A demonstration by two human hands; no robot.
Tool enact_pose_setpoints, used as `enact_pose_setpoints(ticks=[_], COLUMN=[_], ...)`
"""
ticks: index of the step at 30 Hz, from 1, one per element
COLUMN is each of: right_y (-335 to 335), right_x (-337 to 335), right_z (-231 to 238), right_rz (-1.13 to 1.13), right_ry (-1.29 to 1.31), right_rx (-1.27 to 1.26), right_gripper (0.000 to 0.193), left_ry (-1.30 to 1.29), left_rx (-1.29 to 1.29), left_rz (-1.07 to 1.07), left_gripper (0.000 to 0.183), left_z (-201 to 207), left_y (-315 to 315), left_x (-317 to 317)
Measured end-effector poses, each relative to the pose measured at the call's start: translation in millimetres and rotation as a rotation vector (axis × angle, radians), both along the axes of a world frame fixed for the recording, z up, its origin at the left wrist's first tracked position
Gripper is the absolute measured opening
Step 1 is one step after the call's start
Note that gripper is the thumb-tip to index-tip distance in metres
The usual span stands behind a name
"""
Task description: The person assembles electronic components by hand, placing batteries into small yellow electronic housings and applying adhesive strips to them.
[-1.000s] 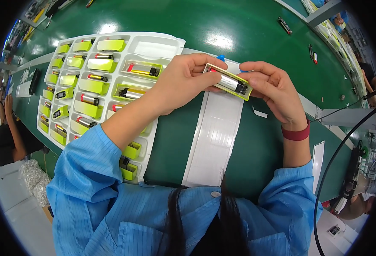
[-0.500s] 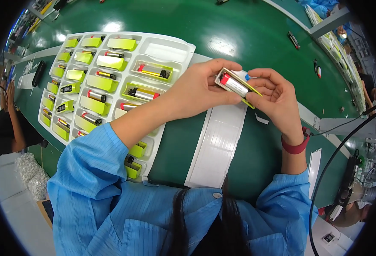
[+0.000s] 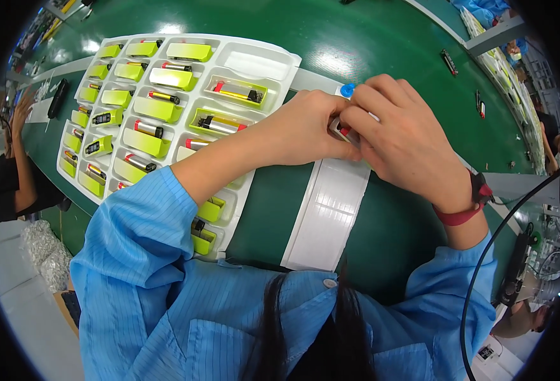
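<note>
A small pale item (image 3: 341, 129) with a red spot is being held between both hands above the green counter (image 3: 381, 51), just beyond the far end of a white strip (image 3: 326, 213); it is being covered almost wholly by the fingers, so its shape and kind cannot be made out. The left hand (image 3: 305, 130) is being closed on it from the left, fingers together and clamped on the item's near side, while the right hand (image 3: 397, 136) is being curled over it from the right, fingers (image 3: 372, 101) bent down and pressed on its top. A blue cap-like piece (image 3: 348, 89) is being glimpsed just behind the hands, only its upper edge being shown. A red band (image 3: 467, 206) is being worn at the right wrist. To the left, a white moulded tray (image 3: 258, 60) is being rested on the counter, its pockets being filled with yellow-green inserts and small cylindrical cells (image 3: 220, 125); its near corner is being hidden by the blue left sleeve (image 3: 140, 254). Far pockets are being bent by the lens and are hard to read. At the left rim another person's raised hand (image 3: 21, 111) is being shown, partly cut off. A black cable (image 3: 483, 267) is being run along the right side, its ends out of sight.
</note>
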State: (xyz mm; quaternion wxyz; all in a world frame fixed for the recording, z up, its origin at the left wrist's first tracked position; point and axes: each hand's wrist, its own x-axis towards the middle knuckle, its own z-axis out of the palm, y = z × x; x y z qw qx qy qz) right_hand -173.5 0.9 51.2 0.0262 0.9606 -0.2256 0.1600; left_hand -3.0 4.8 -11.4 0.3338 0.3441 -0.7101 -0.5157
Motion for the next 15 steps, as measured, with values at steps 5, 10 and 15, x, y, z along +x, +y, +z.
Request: enact_pose_setpoints(ticks=[5,10,15], right_y=[-7,-2,2], right_x=[-14,-18,-16], right_z=[10,-7,-21], right_rz=[-0.128,0.049,0.0], right_ry=[0.174,-0.092,-0.022], right_rx=[0.248,0.034,-0.099], right_gripper=[0.026,0.021,0.019], left_ry=[-0.028,-0.046,-0.106], left_rx=[-0.001,0.011,0.174], left_rz=[0.081,0.018,0.028], left_gripper=[0.036,0.035,0.031], left_z=[-2,-8,-3], left_y=[1,1,-1], left_x=[6,-1,2])
